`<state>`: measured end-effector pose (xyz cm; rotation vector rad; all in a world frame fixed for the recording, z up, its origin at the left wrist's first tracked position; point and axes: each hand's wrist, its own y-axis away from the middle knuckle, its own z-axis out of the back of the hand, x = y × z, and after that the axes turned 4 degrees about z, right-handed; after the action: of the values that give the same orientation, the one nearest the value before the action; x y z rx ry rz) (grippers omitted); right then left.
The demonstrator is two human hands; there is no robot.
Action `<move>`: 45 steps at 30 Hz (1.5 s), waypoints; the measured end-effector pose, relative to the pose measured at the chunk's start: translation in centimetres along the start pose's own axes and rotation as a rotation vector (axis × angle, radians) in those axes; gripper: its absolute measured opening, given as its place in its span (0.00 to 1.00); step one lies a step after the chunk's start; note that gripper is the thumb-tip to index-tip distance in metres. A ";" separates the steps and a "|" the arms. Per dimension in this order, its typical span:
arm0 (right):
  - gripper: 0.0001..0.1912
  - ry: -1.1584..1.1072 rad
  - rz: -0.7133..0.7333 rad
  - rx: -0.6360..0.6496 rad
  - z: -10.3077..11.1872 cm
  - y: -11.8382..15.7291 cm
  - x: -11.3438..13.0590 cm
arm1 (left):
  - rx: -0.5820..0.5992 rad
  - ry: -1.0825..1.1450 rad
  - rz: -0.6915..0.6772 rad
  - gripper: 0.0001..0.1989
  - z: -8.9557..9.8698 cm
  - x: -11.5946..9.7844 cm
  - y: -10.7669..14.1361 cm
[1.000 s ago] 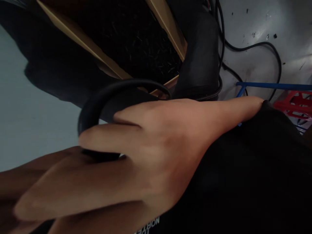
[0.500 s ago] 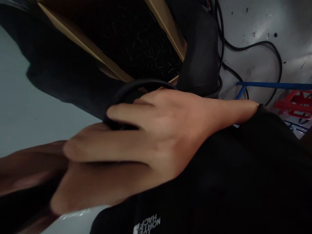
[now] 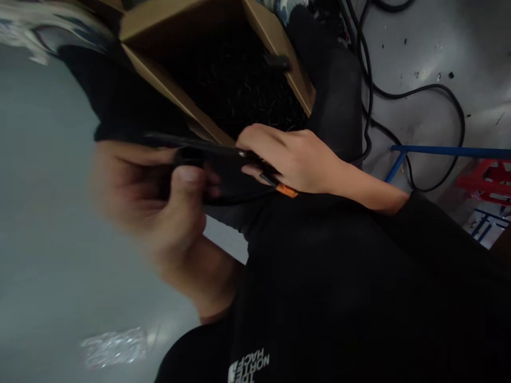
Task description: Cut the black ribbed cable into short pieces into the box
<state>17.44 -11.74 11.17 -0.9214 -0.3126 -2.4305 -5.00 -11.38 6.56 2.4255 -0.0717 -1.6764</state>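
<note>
Here's the floor [image 3: 51, 255], smooth and grey, greenish on the left and shinier on the right, where black cable [image 3: 451, 96] loops across it. Over on the right edge, a blue metal frame [image 3: 451, 152] and a red plastic thing [image 3: 485, 181] with cut-out openings.

Let's count! One crinkled clear wrapper [image 3: 115, 348], low on the left. At least four dark specks [image 3: 451, 75] near the cable. One cardboard box [image 3: 271, 29], standing open between the person's two dark-clad legs, with far too many small black bits [image 3: 255, 101] inside to number. One dark blurred piece [image 3: 278, 63] shows against its right wall.

And two hands, over the near end of the box! The left hand [image 3: 159, 231], blurred, pinches a black strip [image 3: 191, 155] between thumb and fingers. The right hand [image 3: 297, 157] is wrapped round one dark tool [image 3: 269, 180] with an orange part at its end; whether the tool touches the strip, I can't tell.
</note>
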 end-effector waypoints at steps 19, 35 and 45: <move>0.10 -0.350 -0.236 0.161 -5.2 2.4 -5.9 | -0.031 0.003 -0.067 0.30 -0.8 1.5 -2.5; 0.12 -0.315 -0.104 0.185 0.4 0.8 -5.2 | 0.057 0.069 0.174 0.25 -0.3 2.2 -2.5; 0.11 0.090 -0.104 0.373 3.0 -1.4 -3.1 | 0.148 -0.057 0.299 0.23 -1.2 3.3 -2.4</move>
<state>20.26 -8.19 11.32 -0.6434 -0.7667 -2.3819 -2.90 -9.35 3.48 2.3239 -0.5568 -1.6525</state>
